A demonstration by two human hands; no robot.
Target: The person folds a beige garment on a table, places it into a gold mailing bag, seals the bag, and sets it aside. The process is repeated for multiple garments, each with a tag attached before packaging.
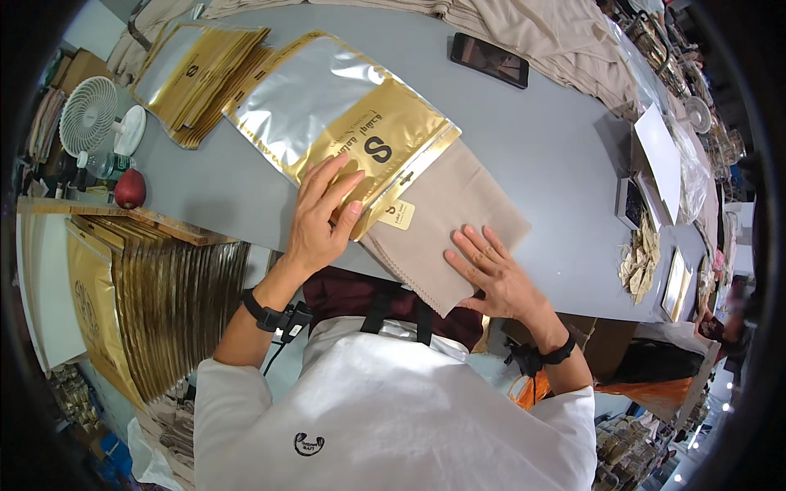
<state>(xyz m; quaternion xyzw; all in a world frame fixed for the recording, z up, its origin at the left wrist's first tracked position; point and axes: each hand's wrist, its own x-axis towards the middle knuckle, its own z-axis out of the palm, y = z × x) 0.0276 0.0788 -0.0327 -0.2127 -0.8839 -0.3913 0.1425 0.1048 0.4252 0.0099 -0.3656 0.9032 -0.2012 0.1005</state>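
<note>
A folded beige cloth lies on the grey table with its far part inside a gold and silver zip bag. The bag's mouth faces my right side, and a small cream hang tag rests on the cloth beside the opening. My left hand is open, its fingers spread over the bag's near corner by the mouth. My right hand lies open on the near right part of the cloth, fingers apart and thumb by the near edge. Whatever is under both palms is hidden.
A pile of gold bags lies at the far left, by a white fan and a dark red fruit. Many filled gold bags stand lower left. A phone and beige fabric lie at the back; tags sit right.
</note>
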